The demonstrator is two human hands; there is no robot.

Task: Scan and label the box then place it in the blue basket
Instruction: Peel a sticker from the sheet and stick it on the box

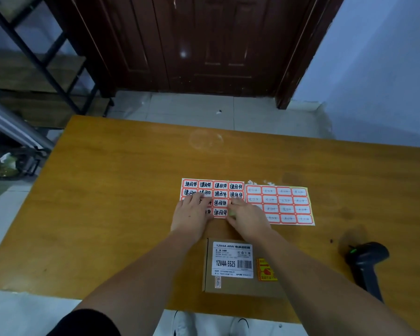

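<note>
A brown cardboard box with a white barcode label and a small yellow sticker lies near the front edge of the wooden table. Just beyond it is a sheet of red-bordered labels with black handwriting. My left hand presses flat on the sheet's lower left, fingers spread. At the sheet's lower right corner, my right hand has its fingertips pinched on a label; whether that label is lifted is hidden. The black handheld scanner lies on the table to the right, untouched. No blue basket is in view.
A second sheet of red-bordered labels with faint writing lies to the right of the first. Beyond the table are a tiled floor, a dark wooden door and a black metal shelf at the left.
</note>
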